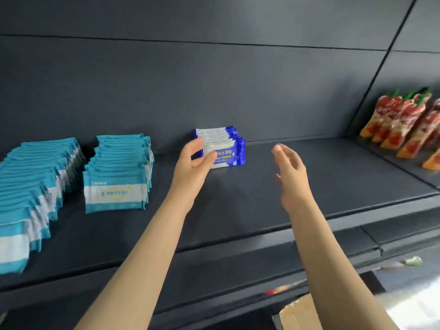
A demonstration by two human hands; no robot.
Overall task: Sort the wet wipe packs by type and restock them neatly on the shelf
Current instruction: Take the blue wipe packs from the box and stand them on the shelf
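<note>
Blue wipe packs [226, 148]: 1 row at frame centre on the shelf [262, 198], gripped by the left hand [192, 163]. Right hand [290, 172]: held apart, fingers loose, nothing held. Teal wipe packs [116, 177]: 2 rows, frame left.

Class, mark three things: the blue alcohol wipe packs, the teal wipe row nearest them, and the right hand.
blue alcohol wipe packs [229, 157]: head view, front pack's label.
teal wipe row [116, 194]: head view, front pack's white band.
right hand [291, 178]: head view, middle of the hand.
</note>
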